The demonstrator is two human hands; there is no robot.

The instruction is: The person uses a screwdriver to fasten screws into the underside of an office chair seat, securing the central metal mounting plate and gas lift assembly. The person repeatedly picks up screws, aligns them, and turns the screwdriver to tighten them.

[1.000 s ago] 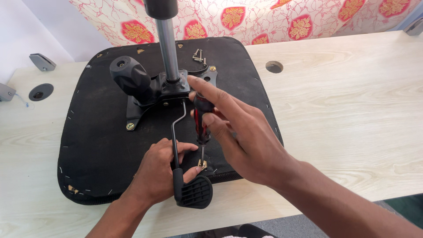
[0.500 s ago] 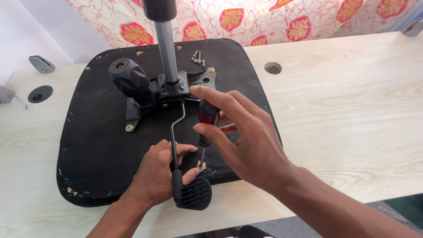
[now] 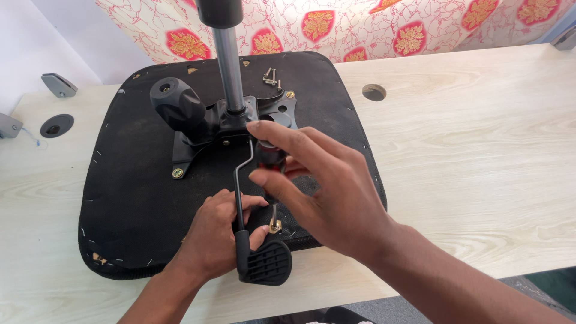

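Brass screw (image 3: 275, 227) near front edge of upside-down black seat (image 3: 126, 198), on pale table (image 3: 480, 150). Screwdriver (image 3: 270, 165) standing straight on it, pinched tight by right hand (image 3: 324, 192) for turning. Left hand (image 3: 219, 231) beside screw, fingers curled at bent lever (image 3: 240, 180), likely steadying. Spare screws (image 3: 271, 75) lying near metal post (image 3: 229, 66).

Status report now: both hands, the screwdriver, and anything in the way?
Right hand grips screwdriver, tip on brass screw. Left hand steadies beside screw, touching lever. Lever paddle close to screw; spare screws lie clear.
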